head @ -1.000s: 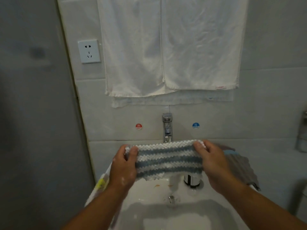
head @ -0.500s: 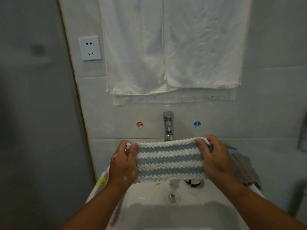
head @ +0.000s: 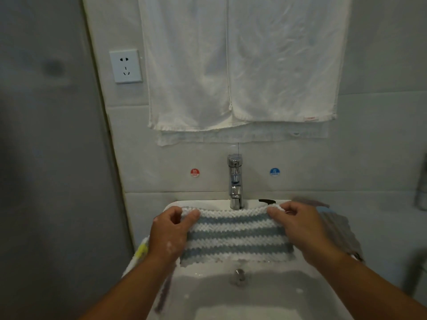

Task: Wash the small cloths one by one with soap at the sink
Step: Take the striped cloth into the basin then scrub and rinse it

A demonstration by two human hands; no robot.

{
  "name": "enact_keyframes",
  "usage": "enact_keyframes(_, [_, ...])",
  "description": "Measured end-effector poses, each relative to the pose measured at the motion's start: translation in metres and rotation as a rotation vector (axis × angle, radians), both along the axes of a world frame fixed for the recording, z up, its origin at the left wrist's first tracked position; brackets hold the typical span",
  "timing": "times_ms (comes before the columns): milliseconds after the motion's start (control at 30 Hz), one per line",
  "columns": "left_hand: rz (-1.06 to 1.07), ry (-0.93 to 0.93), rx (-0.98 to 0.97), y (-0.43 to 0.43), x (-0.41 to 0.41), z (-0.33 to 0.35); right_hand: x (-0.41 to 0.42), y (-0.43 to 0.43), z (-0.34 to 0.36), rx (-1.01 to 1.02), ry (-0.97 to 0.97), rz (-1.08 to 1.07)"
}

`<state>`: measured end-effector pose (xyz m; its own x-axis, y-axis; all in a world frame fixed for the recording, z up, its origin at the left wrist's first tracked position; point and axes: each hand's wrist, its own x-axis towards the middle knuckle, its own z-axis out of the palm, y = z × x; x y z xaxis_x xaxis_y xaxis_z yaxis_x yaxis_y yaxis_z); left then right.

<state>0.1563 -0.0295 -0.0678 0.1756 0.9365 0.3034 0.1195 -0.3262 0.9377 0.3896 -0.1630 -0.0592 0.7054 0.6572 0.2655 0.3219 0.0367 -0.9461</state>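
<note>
Both hands are pinching the striped cloth [head: 235, 236] by its top corners: left hand [head: 169, 234] on one end, right hand [head: 300, 229] on the other. The hands are apart and are pulling it taut between them. It's hanging over the sink [head: 254, 296], with the faucet [head: 235, 183] just behind the fingers. I'm not seeing any water running. My read: they're checking it or spreading it to rinse. I'm advising even tension and a low hold, so drips are landing in the basin and not on the grey cloth [head: 339, 229] beside the right hand.
</note>
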Motion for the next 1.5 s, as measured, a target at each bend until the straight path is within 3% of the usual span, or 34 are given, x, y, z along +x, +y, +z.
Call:
enact_keyframes(200, [-0.054,0.004,-0.028,-0.030,0.036,-0.006,-0.046,0.014,-0.002,-0.067,-0.147,0.071])
enact_keyframes(333, [-0.103,0.045,0.078,-0.047,0.048,-0.007,-0.066,0.018,-0.003,-0.076,-0.289,0.111])
enact_keyframes(467, [-0.130,0.081,0.138,-0.056,0.042,-0.006,-0.067,0.014,-0.003,-0.070,-0.308,0.120])
enact_keyframes(700, [-0.144,0.207,0.320,-0.063,0.039,-0.006,-0.068,0.012,-0.001,-0.018,-0.221,0.173])
enact_keyframes(833, [-0.295,0.205,0.271,-0.057,0.033,-0.008,-0.067,0.010,0.001,0.013,-0.136,0.220])
enact_keyframes(1000, [-0.153,0.073,0.197,-0.036,0.018,-0.005,-0.056,0.007,0.005,-0.015,-0.098,0.254])
enact_keyframes(1267, [-0.407,0.346,0.386,-0.019,0.007,-0.003,-0.055,-0.001,0.010,-0.043,0.017,0.340])
enact_keyframes(1500, [-0.428,0.465,0.411,-0.015,-0.001,0.003,-0.044,-0.007,0.008,-0.049,0.065,0.359])
